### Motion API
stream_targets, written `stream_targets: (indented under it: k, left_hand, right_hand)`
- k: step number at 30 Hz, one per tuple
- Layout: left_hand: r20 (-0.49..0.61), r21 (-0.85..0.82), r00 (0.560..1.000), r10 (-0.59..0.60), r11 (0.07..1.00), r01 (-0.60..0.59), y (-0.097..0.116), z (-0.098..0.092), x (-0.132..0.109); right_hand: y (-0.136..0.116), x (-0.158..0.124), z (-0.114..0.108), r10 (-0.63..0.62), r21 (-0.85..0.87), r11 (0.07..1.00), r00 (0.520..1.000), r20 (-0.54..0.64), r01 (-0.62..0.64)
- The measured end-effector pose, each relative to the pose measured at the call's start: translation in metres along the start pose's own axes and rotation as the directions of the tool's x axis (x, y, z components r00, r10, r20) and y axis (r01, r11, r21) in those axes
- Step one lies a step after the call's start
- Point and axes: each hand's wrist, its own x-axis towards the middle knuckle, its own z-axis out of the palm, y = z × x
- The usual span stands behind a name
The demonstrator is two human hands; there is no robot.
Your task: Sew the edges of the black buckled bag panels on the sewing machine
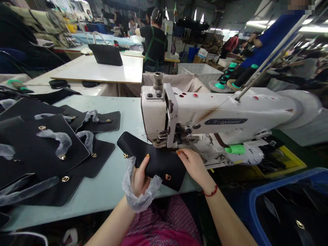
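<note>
A black leather-like piece (151, 155) with gold clasps lies under the head of a white sewing machine (205, 116). My left hand (140, 177) grips the near edge of this piece, thumb on top, with a clear plastic wrap around the wrist. On the right, my other hand, my right hand (193, 165), rests with fingers flat on the piece just below the presser foot (164, 141). A red string circles that wrist.
A stack of black pieces with gold clasps (51, 150) covers the left of the pale table (107, 191). A blue bin (289, 205) stands at right. A black bag (105, 53) sits on a far white table. Other people work behind.
</note>
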Motion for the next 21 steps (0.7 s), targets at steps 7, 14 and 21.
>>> stream_targets:
  k: [7,14,21]
  left_hand:
    - [-0.027,-0.085,0.995,0.099,0.991,-0.101,0.003,-0.002,-0.003]
    - [0.061,-0.161,0.997,0.041,0.986,-0.031,-0.001,-0.006,0.002]
    - [0.023,-0.179,1.0,0.011,0.984,-0.007,0.001,-0.001,0.002]
  right_hand:
    - [-0.027,0.038,0.002,0.074,-0.244,0.97,0.974,0.215,-0.02]
    - [-0.02,0.032,0.016,0.035,-0.101,0.995,0.988,0.151,-0.02]
    - [-0.017,0.031,0.019,0.042,-0.05,0.998,0.991,0.128,-0.036]
